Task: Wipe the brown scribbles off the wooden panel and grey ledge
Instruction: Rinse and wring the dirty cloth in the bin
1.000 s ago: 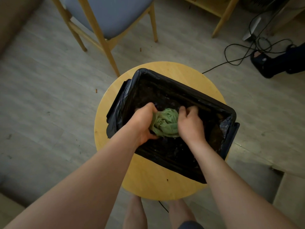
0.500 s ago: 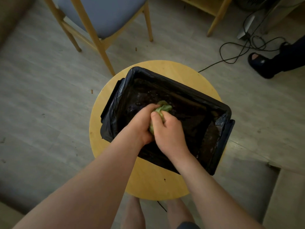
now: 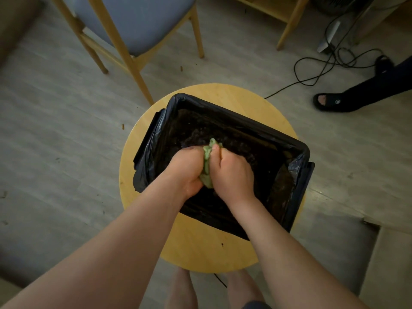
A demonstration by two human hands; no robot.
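Head view, looking straight down. Both forearms reach forward and meet over a rectangular bin lined with a black bag (image 3: pixel 234 118), the liner folded out over the rim. Left hand (image 3: pixel 187 168) is curled tight round a crumpled green cloth (image 3: pixel 207 156), knuckles up, thumb side toward the other hand. Right hand (image 3: pixel 231 172) is also closed on the same cloth, thumb lying along its upper end, fingers wrapped under and hidden. The two fists sit pressed together with the cloth squeezed between them; only a narrow strip of green shows in the gap, plus a small tuft poking out past the fingertips and a fold at the wrist end. The cloth is thus held above the bin's opening, roughly at its middle, not touching the rim. Below the hands the bin's inside is dark and speckled; what lies in it cannot be made out. The bin stands on a round, light wooden stool top (image 3: pixel 200 253), which shows as a crescent on the near side of the wrists and on the left of the left hand. Under the forearms, near the bottom edge, are the person's own bare feet (image 3: pixel 180 288) on a grey plank floor (image 3: pixel 55 141). Well beyond the left hand stands a wooden chair with a blue-grey seat (image 3: pixel 138 18). Far off past the right hand, a black cable (image 3: pixel 281 90) trails across the floor, and another person's foot in a black sandal (image 3: pixel 327 103) rests beside it.
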